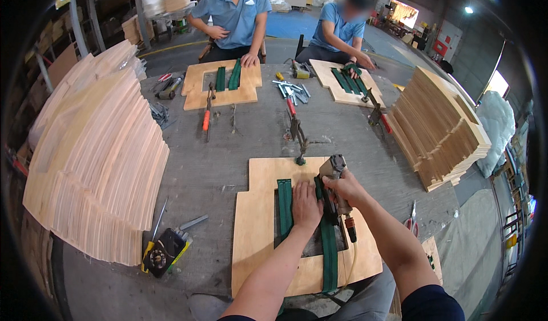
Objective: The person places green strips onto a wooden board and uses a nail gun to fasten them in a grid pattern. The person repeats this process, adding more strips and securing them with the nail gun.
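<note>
A pale plywood frame (251,235) with a rectangular opening lies in front of me on the grey table. Two dark green webbing straps cross it: the left strap (284,207) spans the opening, and the right strap (329,258) hangs past the near edge. My right hand (346,187) is wrapped round a pneumatic staple gun (333,167), its nose down by the far end of the right strap. An air hose (354,258) trails from the gun. Between the straps, my left hand (307,207) rests with fingers stretched out toward the frame's far bar; its fingertips are partly unclear.
A toggle clamp (297,131) meets the frame's far edge. Plywood stacks stand left (103,167) and right (439,127). Near the left stack lie a tape measure (165,252) and screwdriver (149,247); pliers (412,221) lie right. Two people across work on similar frames (197,98).
</note>
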Action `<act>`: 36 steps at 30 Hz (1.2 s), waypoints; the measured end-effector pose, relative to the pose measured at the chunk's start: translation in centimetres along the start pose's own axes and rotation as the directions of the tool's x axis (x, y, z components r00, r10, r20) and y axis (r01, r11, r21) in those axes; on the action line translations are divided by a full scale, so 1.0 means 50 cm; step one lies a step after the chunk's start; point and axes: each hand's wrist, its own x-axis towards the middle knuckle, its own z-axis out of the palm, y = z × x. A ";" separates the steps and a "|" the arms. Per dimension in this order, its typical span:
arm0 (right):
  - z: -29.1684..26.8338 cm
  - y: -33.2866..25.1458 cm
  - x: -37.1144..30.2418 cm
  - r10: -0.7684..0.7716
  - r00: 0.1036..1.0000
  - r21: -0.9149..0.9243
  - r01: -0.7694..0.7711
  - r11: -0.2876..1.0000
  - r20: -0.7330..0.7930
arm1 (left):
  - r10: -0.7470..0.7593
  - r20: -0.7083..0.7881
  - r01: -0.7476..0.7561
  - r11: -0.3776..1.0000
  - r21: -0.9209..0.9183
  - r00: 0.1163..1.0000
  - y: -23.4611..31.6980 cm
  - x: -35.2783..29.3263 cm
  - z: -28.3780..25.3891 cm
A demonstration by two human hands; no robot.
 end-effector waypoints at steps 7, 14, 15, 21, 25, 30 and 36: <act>0.000 0.012 0.008 0.026 1.000 -0.095 -0.026 0.995 -0.001 | -0.019 -0.049 0.015 0.996 -0.083 0.999 0.007 0.002 0.004; 0.021 0.001 -0.007 0.052 0.998 -0.110 -0.053 0.993 -0.020 | -0.046 -0.084 0.038 0.995 -0.093 0.995 -0.008 0.007 -0.005; 0.010 0.007 -0.010 0.075 0.996 -0.116 -0.079 0.990 -0.037 | -0.045 -0.090 0.035 0.994 -0.106 0.995 -0.001 0.008 -0.005; -0.024 0.028 -0.002 0.054 0.997 -0.102 -0.060 0.993 -0.064 | -0.019 -0.093 0.008 0.994 -0.111 0.996 0.010 0.010 -0.005; -0.034 0.028 -0.009 0.063 0.994 -0.060 -0.068 0.996 -0.085 | -0.022 -0.053 0.017 0.995 -0.096 0.998 0.015 0.001 -0.009; -0.065 0.025 -0.014 0.078 0.995 -0.065 -0.082 0.995 -0.059 | -0.016 -0.061 0.011 0.997 -0.072 0.998 0.033 0.000 0.005; -0.203 0.074 -0.050 0.229 0.971 0.337 -0.193 0.922 -0.071 | 0.066 -0.145 -0.082 0.991 -0.108 0.987 0.026 0.005 -0.021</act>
